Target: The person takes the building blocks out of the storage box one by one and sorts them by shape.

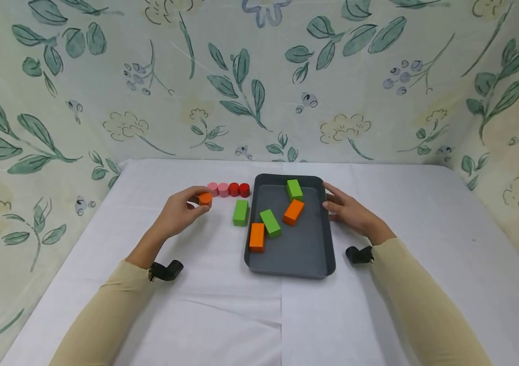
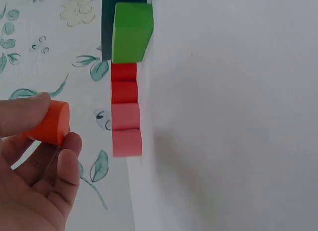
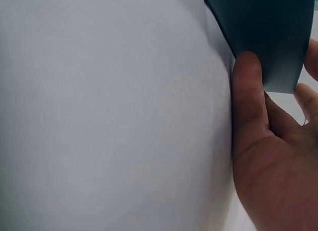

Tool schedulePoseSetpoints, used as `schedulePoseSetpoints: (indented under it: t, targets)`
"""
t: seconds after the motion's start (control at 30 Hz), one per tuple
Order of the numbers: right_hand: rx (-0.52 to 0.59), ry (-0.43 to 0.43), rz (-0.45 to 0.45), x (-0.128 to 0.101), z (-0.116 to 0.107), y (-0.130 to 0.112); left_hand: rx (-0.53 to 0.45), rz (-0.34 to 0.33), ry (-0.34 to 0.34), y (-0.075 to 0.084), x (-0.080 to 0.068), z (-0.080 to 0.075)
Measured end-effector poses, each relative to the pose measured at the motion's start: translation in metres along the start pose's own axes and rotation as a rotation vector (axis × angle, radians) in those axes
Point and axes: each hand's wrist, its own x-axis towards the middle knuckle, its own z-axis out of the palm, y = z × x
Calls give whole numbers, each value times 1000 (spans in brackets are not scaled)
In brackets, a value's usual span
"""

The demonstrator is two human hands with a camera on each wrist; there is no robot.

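Note:
An orange cylinder (image 1: 205,199) is pinched between the thumb and fingers of my left hand (image 1: 178,213), just left of a row of short cylinders. Two pink cylinders (image 1: 218,189) and two red cylinders (image 1: 239,190) form that row on the cloth. My right hand (image 1: 353,211) touches the right side of a dark grey tray (image 1: 305,254), thumb and fingers extended against its wall in the right wrist view. Inside the tray lie two green blocks (image 1: 270,223) and two orange blocks (image 1: 256,238). Outside, by the tray's left wall, a green block (image 1: 241,212) lies on the cloth.
A white cloth (image 1: 222,315) with a seam and creases covers the table. Behind it and at both sides hangs a leaf-patterned curtain (image 1: 286,101). A black wrist camera (image 1: 166,270) sits on the left wrist and another camera (image 1: 359,255) on the right.

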Motion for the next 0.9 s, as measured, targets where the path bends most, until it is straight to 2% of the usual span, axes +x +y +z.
schedulePoseSetpoints:
  t: [0.2, 0.43, 0.67, 0.9]
  targets:
    - [-3, -2, 2, 1, 3, -1, 19, -107, 39, -21, 8, -12]
    - [-18, -6, 6, -1, 0, -1, 17, -200, 20, -34, 30, -21]
    - [-44, -4, 7, -2, -2, -1, -12, -290, 38, -40, 53, -22]
    - [-35, -5, 14, -1, -1, 0, -27, -312, 38, -38, 66, -16]
